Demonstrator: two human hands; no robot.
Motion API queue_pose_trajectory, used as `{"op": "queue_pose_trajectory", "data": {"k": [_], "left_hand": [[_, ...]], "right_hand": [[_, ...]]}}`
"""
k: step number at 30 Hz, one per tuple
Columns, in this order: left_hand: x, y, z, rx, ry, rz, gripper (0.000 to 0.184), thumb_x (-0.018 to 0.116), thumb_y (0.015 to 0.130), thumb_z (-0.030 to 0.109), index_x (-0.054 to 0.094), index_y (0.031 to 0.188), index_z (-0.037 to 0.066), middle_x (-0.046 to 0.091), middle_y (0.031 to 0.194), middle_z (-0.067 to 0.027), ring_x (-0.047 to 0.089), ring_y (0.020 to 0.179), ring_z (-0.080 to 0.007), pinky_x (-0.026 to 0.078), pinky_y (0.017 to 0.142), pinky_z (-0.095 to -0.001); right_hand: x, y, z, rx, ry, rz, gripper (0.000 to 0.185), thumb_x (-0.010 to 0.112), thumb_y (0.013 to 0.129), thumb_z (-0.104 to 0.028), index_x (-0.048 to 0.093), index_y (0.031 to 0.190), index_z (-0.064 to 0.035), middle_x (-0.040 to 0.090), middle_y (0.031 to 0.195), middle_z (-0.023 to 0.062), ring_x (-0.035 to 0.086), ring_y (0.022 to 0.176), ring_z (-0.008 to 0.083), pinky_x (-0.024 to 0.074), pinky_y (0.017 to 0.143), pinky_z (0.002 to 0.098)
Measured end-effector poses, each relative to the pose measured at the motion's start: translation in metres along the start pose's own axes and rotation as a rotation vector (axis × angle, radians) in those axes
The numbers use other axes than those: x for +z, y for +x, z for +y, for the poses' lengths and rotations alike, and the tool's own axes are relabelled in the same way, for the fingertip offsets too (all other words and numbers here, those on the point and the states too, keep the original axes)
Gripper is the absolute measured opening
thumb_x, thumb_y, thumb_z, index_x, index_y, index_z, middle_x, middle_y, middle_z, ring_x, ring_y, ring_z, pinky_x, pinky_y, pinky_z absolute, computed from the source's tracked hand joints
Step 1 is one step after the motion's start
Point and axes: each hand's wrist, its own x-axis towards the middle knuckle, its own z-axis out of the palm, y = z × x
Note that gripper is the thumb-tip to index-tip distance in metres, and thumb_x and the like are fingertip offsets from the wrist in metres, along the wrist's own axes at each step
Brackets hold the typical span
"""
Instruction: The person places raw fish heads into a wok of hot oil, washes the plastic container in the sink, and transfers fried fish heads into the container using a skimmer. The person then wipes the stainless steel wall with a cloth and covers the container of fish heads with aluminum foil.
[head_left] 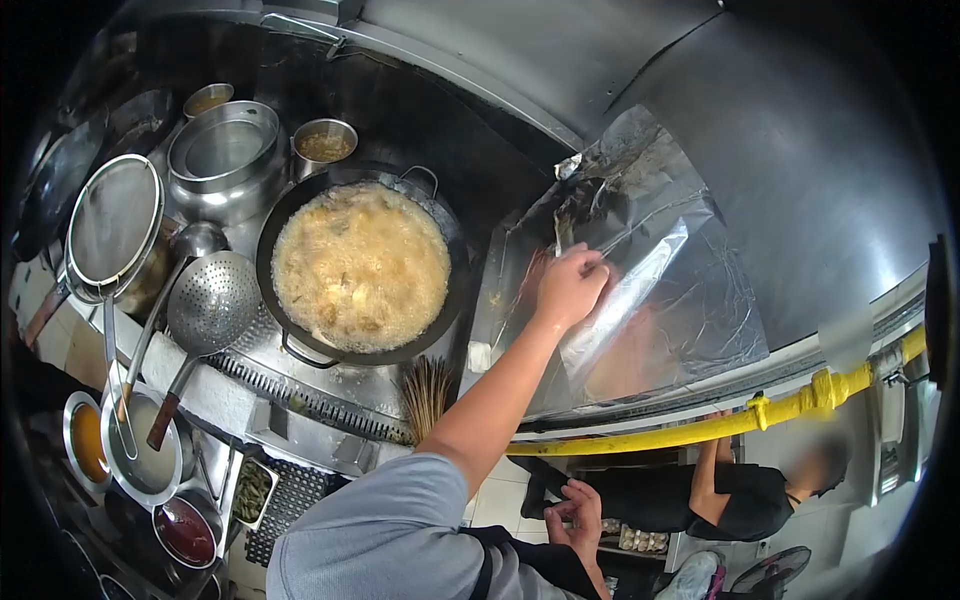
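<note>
My left hand reaches forward on a bare forearm, its fingers closed in front of foil sheeting. What it grips, if anything, is hidden. To its left, a large black wok holds pale, bubbling, foamy liquid with pieces in it. Low in the view, my right hand is near my body, its fingers loosely bent and apart, with nothing visible in them. A bundle-bristle wok brush stands between the wok and my left arm.
A perforated skimmer, a fine strainer and metal pots crowd the left. Bowls of orange and red sauce are below. A yellow pipe crosses the right. Another person in black is beyond it.
</note>
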Motion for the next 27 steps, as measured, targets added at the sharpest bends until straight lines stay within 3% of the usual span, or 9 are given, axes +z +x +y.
{"op": "queue_pose_trajectory", "data": {"k": [2, 4, 10, 13, 15, 18, 19, 21, 27], "left_hand": [[-0.009, -0.01, -0.004, 0.371, 0.133, 0.249, 0.023, 0.068, 0.077, 0.018, 0.068, 0.098, 0.008, 0.064, 0.104, -0.0108, 0.062, 0.084, -0.0241, 0.049, 0.074, -0.032], [-0.028, -0.041, 0.017, 0.255, 0.103, 0.238, 0.025, 0.071, 0.075, 0.011, 0.066, 0.099, 0.007, 0.059, 0.1, -0.009, 0.057, 0.079, -0.0205, 0.048, 0.071, -0.0303], [-0.057, -0.134, 0.047, 0.447, 0.097, -0.068, 0.033, 0.065, 0.075, 0.001, 0.059, 0.107, 0.004, 0.056, 0.096, -0.0077, 0.053, 0.076, -0.0169, 0.045, 0.066, -0.0284], [-0.063, -0.164, 0.05, 0.439, 0.106, -0.166, 0.028, 0.065, 0.078, 0.001, 0.058, 0.106, 0.003, 0.056, 0.089, -0.0045, 0.05, 0.071, -0.0122, 0.043, 0.062, -0.025], [-0.067, -0.181, 0.038, 0.16, -0.009, -0.293, 0.022, 0.067, 0.081, 0.005, 0.058, 0.101, 0.003, 0.054, 0.079, 0.0008, 0.046, 0.064, -0.0061, 0.04, 0.058, -0.0216], [-0.073, -0.2, 0.022, -0.056, -0.091, -0.393, 0.019, 0.069, 0.083, 0.01, 0.057, 0.096, 0.004, 0.05, 0.07, 0.0053, 0.042, 0.06, -0.0022, 0.037, 0.054, -0.0197], [-0.072, -0.2, 0.012, 0.004, -0.034, -0.383, 0.022, 0.072, 0.082, 0.011, 0.055, 0.094, 0.004, 0.049, 0.069, 0.0053, 0.041, 0.059, -0.0027, 0.037, 0.053, -0.0199], [-0.073, -0.205, 0.005, -0.041, -0.028, -0.362, 0.025, 0.073, 0.082, 0.011, 0.054, 0.096, 0.004, 0.051, 0.072, 0.0037, 0.042, 0.06, -0.0031, 0.037, 0.054, -0.0199], [-0.074, -0.203, -0.001, -0.058, -0.059, -0.212, 0.04, 0.076, 0.078, 0.014, 0.049, 0.106, 0.003, 0.055, 0.089, -0.0027, 0.047, 0.07, -0.0071, 0.041, 0.061, -0.0225]], "right_hand": [[0.0, 0.001, -0.006, -0.04, -0.032, -0.027, 0.046, 0.072, 0.07, 0.005, 0.055, 0.113, 0.001, 0.049, 0.121, 0.02, 0.064, 0.07, 0.0126, 0.0553, 0.065, 0.0234], [0.002, -0.005, 0.001, -0.038, -0.022, -0.014, 0.046, 0.072, 0.07, 0.005, 0.055, 0.112, 0.0009, 0.05, 0.121, 0.0194, 0.064, 0.07, 0.0126, 0.055, 0.065, 0.0233], [-0.002, -0.015, -0.009, 0.055, -0.007, 0.033, 0.043, 0.073, 0.071, 0.003, 0.057, 0.111, -0.0012, 0.05, 0.121, 0.0165, 0.063, 0.07, 0.0125, 0.053, 0.067, 0.0244], [-0.007, -0.016, -0.013, 0.084, 0.004, 0.042, 0.042, 0.073, 0.071, 0.001, 0.058, 0.11, -0.002, 0.05, 0.122, 0.016, 0.062, 0.071, 0.013, 0.052, 0.069, 0.0253], [-0.011, -0.018, -0.017, 0.138, 0.016, 0.053, 0.041, 0.073, 0.071, -0.001, 0.058, 0.109, -0.0024, 0.054, 0.117, 0.0159, 0.064, 0.079, 0.0168, 0.0513, 0.073, 0.0279], [-0.017, -0.023, -0.006, -0.037, -0.173, 0.041, 0.041, 0.074, 0.071, -0.002, 0.058, 0.109, -0.0031, 0.057, 0.111, 0.0162, 0.063, 0.088, 0.0211, 0.0505, 0.078, 0.0316], [-0.017, -0.025, -0.006, -0.04, -0.171, 0.04, 0.041, 0.074, 0.071, -0.002, 0.058, 0.109, -0.0031, 0.057, 0.111, 0.0162, 0.063, 0.088, 0.0211, 0.0505, 0.078, 0.0316], [-0.018, -0.026, -0.009, 0.055, -0.107, 0.031, 0.041, 0.073, 0.07, -0.002, 0.058, 0.108, -0.003, 0.061, 0.1, 0.0157, 0.06, 0.1, 0.0253, 0.0481, 0.085, 0.0351], [-0.017, -0.024, 0.004, -0.04, -0.116, 0.008, 0.041, 0.074, 0.071, -0.002, 0.058, 0.108, -0.002, 0.064, 0.086, 0.0133, 0.055, 0.111, 0.0282, 0.0446, 0.09, 0.0382]]}}
